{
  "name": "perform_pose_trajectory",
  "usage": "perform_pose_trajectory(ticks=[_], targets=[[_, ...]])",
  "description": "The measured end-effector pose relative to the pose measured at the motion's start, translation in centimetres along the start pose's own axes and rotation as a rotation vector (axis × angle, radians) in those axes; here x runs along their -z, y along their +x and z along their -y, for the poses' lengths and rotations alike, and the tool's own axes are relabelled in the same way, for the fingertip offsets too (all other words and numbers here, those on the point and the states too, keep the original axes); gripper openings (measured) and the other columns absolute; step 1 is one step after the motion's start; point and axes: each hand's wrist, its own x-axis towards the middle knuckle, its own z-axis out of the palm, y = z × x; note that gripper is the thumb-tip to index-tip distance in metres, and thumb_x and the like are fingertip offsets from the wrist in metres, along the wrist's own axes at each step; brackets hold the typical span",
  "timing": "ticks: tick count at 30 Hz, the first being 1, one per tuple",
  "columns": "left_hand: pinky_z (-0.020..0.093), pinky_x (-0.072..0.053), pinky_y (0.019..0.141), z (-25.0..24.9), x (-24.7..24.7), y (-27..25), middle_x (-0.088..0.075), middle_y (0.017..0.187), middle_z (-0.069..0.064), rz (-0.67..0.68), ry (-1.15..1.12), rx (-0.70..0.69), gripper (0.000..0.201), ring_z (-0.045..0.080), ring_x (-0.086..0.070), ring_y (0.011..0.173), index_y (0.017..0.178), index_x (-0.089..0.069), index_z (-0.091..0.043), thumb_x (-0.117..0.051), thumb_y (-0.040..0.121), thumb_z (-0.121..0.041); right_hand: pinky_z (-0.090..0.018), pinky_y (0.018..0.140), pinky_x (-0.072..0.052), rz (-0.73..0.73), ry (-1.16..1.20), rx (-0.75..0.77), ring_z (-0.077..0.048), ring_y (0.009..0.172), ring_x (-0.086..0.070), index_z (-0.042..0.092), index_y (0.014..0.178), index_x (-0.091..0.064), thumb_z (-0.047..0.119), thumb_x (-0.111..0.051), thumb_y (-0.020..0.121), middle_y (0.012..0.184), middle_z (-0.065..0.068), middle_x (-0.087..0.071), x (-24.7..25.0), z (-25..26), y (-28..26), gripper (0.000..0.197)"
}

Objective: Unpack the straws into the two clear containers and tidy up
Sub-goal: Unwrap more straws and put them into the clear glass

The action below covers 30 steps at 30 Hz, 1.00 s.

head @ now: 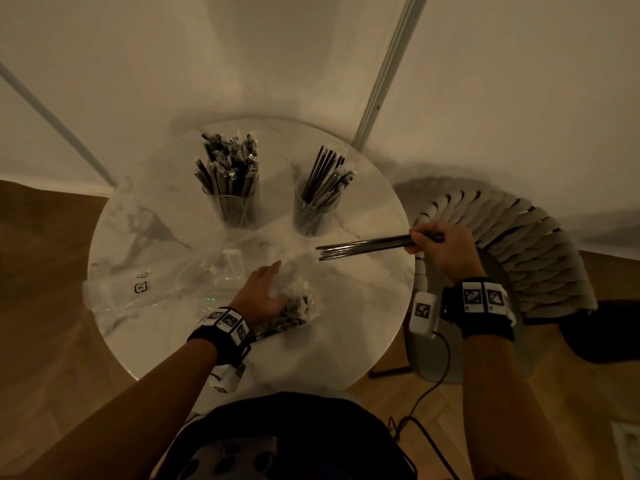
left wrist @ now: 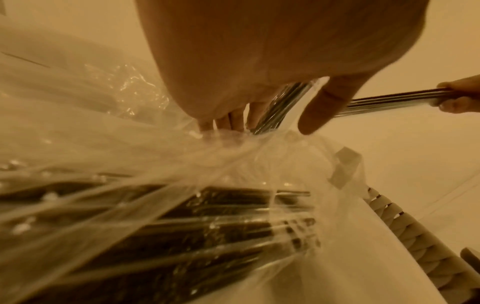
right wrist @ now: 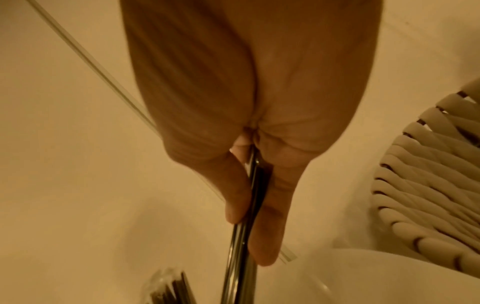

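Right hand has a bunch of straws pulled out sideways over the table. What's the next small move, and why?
Probably swing the bundle of straws upright and drop it into the right container. The right hand grips it by one end, clear of the bag, and that container looks less full than the left container. The left hand rests on the plastic bag, which holds more straws.

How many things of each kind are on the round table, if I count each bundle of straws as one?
Clear containers with straws: 2
Loose bundle of straws in the right hand: 1
Plastic bag with straws under the left hand: 1
Empty plastic wrapping: 1
Total: 5
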Motion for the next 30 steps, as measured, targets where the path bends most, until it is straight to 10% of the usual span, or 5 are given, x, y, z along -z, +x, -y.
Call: perform_pose_trajectory(ticks=[5,10,20,26,30], targets=[[0.040,-0.044,0.106,-2.7,0.4,1.1,-0.062,0.127,0.003,-0.235,-0.567,0.121,0.041,0.019,-0.059,0.115,0.134,-0.056,-0.014,-0.042,0.103,-0.037,-0.021,0.079,-0.058,0.051,0.046,0.057,-0.015,0.077,-0.076,0.006,0.102,-0.069,0.006,-0.067,0.092,0.086,-0.009,-0.075,-1.4,2.5,-1.0,0.010],[0.045,-0.059,0.069,-5.1,2.0,2.1,-0.069,0.103,0.028,-0.182,-1.085,0.263,0.050,0.042,-0.068,0.085,0.119,-0.058,0.002,-0.029,0.106,-0.037,-0.022,0.077,-0.059,0.071,0.042,0.082,-0.013,0.072,-0.075,0.010,0.096,-0.071,0.006,-0.069,0.090,0.078,-0.005,-0.075,-5.4,3.9,-2.3,0.007],[0.019,-0.029,0.039,-5.5,2.2,2.7,-0.048,0.063,0.016,-0.185,-1.087,0.439,0.040,0.019,-0.042,0.040,0.090,-0.063,0.004,-0.037,0.105,-0.022,-0.002,0.077,-0.043,-0.034,-0.211,0.440,-0.005,0.082,-0.059,0.010,0.105,-0.068,0.008,-0.069,0.088,0.102,0.001,-0.064,-10.2,5.5,-3.4,0.017],[0.018,-0.025,0.037,-4.6,2.3,2.5,-0.044,0.056,0.011,-0.207,-1.155,0.455,0.036,0.015,-0.038,0.038,0.084,-0.061,0.002,-0.037,0.105,-0.015,-0.023,0.076,-0.056,0.078,-0.135,0.393,-0.016,0.086,-0.065,0.007,0.119,-0.062,0.010,-0.055,0.099,0.108,-0.006,-0.064,-10.4,5.6,-3.3,0.022],[0.019,-0.026,0.038,-4.4,2.4,2.8,-0.045,0.061,0.012,-0.215,-1.200,0.482,0.035,0.016,-0.039,0.044,0.088,-0.062,0.003,-0.036,0.105,-0.014,-0.017,0.062,-0.054,0.013,-0.066,0.388,-0.018,0.069,-0.068,0.004,0.099,-0.068,0.002,-0.058,0.095,0.088,-0.010,-0.069,-10.8,6.0,-3.8,0.011]])
